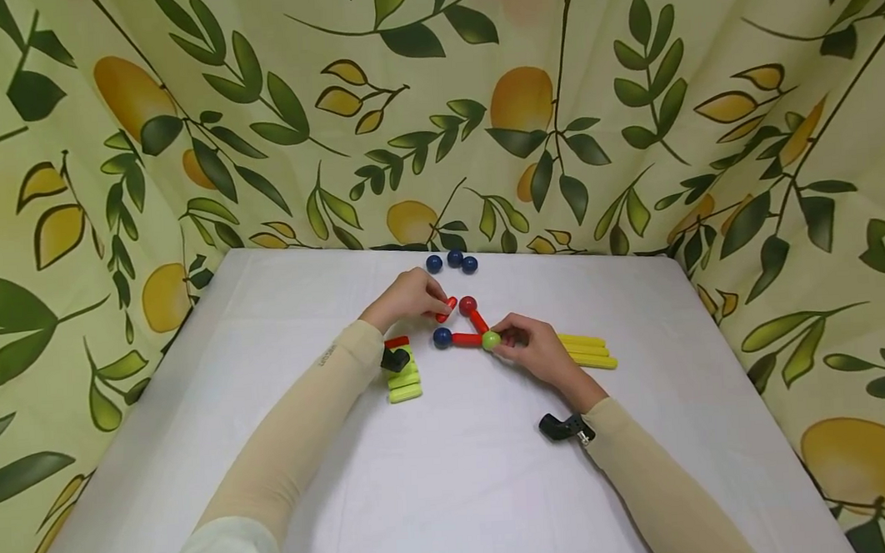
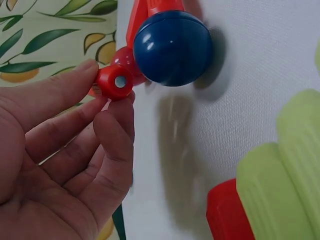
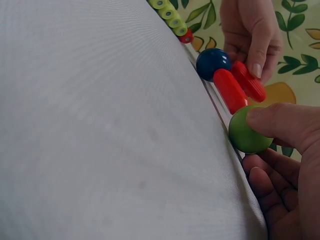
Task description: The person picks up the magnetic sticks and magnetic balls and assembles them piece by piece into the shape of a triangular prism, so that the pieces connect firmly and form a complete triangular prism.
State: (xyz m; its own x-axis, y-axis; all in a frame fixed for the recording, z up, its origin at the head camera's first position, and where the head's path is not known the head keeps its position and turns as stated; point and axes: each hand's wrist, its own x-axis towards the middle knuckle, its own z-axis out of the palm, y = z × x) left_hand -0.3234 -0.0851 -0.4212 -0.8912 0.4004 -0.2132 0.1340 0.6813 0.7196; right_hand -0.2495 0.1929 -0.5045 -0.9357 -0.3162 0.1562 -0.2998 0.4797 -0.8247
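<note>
My left hand (image 1: 412, 296) pinches a short red magnetic rod (image 1: 448, 310) between thumb and fingertips; its round end with a pale metal disc faces the left wrist camera (image 2: 120, 81). With thumb and fingers, my right hand (image 1: 532, 347) holds a green ball (image 1: 490, 341). From that ball one red rod (image 1: 466, 339) runs left to a blue ball (image 1: 441, 337), and a second red rod (image 1: 478, 320) leads back to a red ball (image 1: 468, 306). Together they form an open V on the white table. The held rod is near the open side, between the blue and red balls.
Three loose blue balls (image 1: 454, 258) sit at the back of the table. Left of the V lies a row of yellow-green short rods (image 1: 405, 393) with a red rod (image 1: 397, 342) at its far end. Longer yellow rods (image 1: 593, 360) lie beyond my right hand. A leaf-patterned curtain (image 1: 406, 145) surrounds the table.
</note>
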